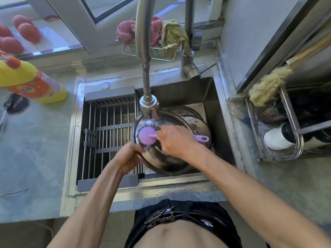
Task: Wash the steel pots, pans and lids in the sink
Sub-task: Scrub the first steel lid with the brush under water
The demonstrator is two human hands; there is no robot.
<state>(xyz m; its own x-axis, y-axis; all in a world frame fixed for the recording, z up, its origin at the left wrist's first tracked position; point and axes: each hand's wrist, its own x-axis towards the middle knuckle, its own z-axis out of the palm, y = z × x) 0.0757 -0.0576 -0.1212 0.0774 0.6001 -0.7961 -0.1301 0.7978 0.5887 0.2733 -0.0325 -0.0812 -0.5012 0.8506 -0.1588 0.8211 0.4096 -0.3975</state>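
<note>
A round steel pot (166, 161) is tilted over the sink (211, 97), directly under the faucet head (148, 104). My left hand (129, 155) grips the pot's near-left rim. My right hand (174, 140) holds a purple-handled scrubber (146, 136); its round purple head with steel wool presses against the pot's inside, and the handle end sticks out to the right of my hand. More dirty steel pans or lids (195, 120) lie behind the pot in the sink.
A grey roll-up drying rack (107, 126) covers the sink's left half. A yellow detergent bottle (30, 81) stands on the left counter. Cloths hang in a wire basket (154, 38) behind the faucet. A brush (268, 85) and a rack of bottles are at the right.
</note>
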